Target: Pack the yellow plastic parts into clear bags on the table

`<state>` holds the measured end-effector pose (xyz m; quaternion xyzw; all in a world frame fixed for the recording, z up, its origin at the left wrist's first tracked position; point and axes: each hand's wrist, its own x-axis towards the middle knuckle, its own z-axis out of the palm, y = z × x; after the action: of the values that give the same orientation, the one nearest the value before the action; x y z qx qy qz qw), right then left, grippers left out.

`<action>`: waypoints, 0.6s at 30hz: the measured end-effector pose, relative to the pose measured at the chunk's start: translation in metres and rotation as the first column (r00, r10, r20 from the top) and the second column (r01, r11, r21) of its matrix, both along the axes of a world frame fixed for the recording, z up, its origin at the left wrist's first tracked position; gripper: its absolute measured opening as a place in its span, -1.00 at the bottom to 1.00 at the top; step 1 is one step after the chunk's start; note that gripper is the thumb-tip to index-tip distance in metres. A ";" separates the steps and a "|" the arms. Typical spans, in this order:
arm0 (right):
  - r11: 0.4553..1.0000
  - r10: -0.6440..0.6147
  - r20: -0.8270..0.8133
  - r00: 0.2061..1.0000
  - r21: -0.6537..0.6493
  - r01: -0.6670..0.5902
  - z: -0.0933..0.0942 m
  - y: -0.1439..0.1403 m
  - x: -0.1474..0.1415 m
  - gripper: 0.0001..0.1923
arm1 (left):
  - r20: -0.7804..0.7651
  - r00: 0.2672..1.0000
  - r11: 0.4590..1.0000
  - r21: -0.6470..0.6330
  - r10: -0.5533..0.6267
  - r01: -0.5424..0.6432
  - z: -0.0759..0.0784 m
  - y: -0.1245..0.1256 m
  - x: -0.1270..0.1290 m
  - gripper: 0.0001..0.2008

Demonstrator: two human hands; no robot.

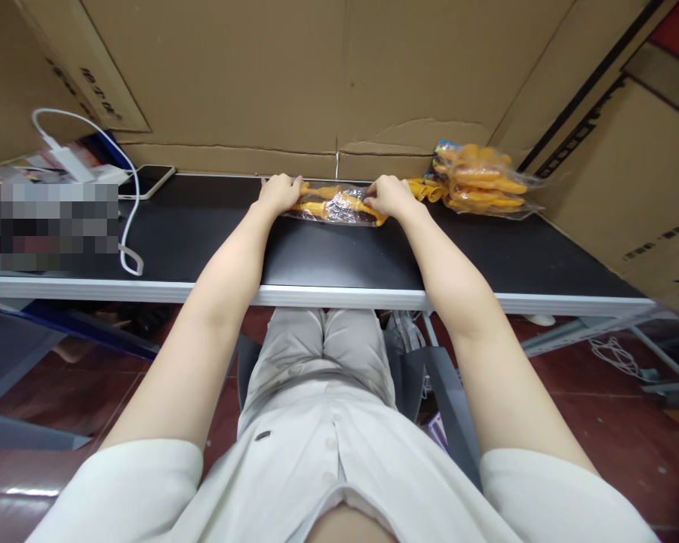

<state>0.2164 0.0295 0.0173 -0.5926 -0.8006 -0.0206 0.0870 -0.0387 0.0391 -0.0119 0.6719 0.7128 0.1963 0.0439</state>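
A clear plastic bag [339,205] with long yellow-orange plastic pieces inside lies flat on the black tabletop. My left hand [280,194] grips the bag's left end, its fingers bent over the edge. At the right end, my right hand [392,196] has its thumb and fingers closed on the plastic, beside a curved tip of one yellow piece. What the yellow pieces are, I cannot make out. Just beyond my right hand lie some loose yellow-orange pieces [430,190], partly hidden by it.
Several filled bags of yellow pieces [480,181] are piled at the right. A phone [154,181] and a white cable [129,226] lie on the left of the black table [339,256]. Cardboard walls [231,75] enclose the back and sides.
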 end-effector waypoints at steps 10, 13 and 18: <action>0.989 0.057 0.009 0.998 -0.140 -0.055 -0.004 0.006 0.007 -0.56 | -0.054 0.998 0.998 0.058 0.021 -0.018 0.001 -0.004 0.005 -0.44; 0.985 0.038 0.028 0.999 -0.171 -0.033 -0.003 0.005 0.005 -0.58 | -0.030 0.999 0.998 0.062 0.024 -0.022 -0.001 -0.004 0.008 -0.40; 0.986 0.001 0.075 0.997 -0.169 0.012 -0.005 0.010 0.007 -0.58 | 0.056 0.994 0.992 0.085 -0.094 0.089 -0.010 0.003 0.014 -0.32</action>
<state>0.2230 0.0390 0.0124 -0.5988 -0.8005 0.0251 0.0060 -0.0252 0.0422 -0.0220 0.6990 0.6709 0.2433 0.0464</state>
